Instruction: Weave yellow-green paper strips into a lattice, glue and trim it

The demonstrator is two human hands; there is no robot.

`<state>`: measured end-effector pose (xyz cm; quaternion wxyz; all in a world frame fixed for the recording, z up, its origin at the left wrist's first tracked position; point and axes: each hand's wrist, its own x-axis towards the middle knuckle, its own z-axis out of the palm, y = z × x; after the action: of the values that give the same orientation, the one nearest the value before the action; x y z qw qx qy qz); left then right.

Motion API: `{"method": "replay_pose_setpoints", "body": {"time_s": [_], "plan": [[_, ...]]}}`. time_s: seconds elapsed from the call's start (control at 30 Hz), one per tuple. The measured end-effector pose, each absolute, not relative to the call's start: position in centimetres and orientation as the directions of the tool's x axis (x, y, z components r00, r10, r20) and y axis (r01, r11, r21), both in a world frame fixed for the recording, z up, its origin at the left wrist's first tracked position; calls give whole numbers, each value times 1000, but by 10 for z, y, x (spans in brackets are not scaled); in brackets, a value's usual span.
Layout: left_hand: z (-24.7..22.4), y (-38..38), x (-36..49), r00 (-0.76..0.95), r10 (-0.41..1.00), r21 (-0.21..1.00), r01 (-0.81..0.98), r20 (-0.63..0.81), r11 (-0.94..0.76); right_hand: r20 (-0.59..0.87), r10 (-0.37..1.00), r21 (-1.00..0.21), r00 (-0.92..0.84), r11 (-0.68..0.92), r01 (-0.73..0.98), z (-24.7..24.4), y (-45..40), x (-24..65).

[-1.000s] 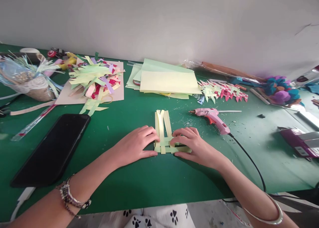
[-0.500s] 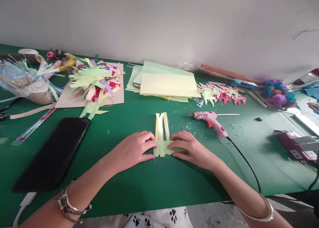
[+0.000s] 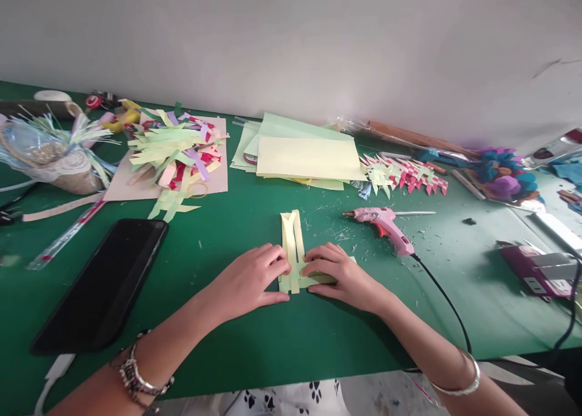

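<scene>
Yellow and green paper strips (image 3: pixel 294 281) lie between our hands | left hand (image 3: pixel 254 276) and right hand (image 3: pixel 334 271) hold their edges, fingers curled | near ends already cross; far ends look unwoven, likely left to do | glue gun (image 3: pixel 388 223) rests beyond our right

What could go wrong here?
1. The crossed paper strips look loose at their far ends; uneven pressure from the left hand and right hand might skew them.
2. The glue gun lies with its nozzle just beyond the right hand; a stray reach could touch it. Can't tell if it's hot.
3. Its cord runs close to the right forearm's bangle and might snag.
</scene>
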<state>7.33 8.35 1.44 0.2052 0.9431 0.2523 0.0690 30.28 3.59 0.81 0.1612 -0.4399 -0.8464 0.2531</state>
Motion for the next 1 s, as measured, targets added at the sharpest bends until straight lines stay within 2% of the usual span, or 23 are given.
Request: {"method": "replay_pose_setpoints", "body": {"time_s": [0.13,0.4,0.53,0.73,1.0], "plan": [[15,85,70,863,504,471,440,11,-765,47,825,-581,-563,481,656,9,38,299],[14,85,72,875,483,373,437,35,-818,43,829,-569,-558,479,668,8,37,296],[15,86,70,882,471,395,425,22,-815,38,827,-566,-560,480,670,9,37,295],[15,84,73,881,459,386,386,114,-838,45,823,-579,-566,484,657,9,38,295],[16,84,75,905,425,412,375,34,-830,89,821,-547,-564,513,661,4,35,297]]}}
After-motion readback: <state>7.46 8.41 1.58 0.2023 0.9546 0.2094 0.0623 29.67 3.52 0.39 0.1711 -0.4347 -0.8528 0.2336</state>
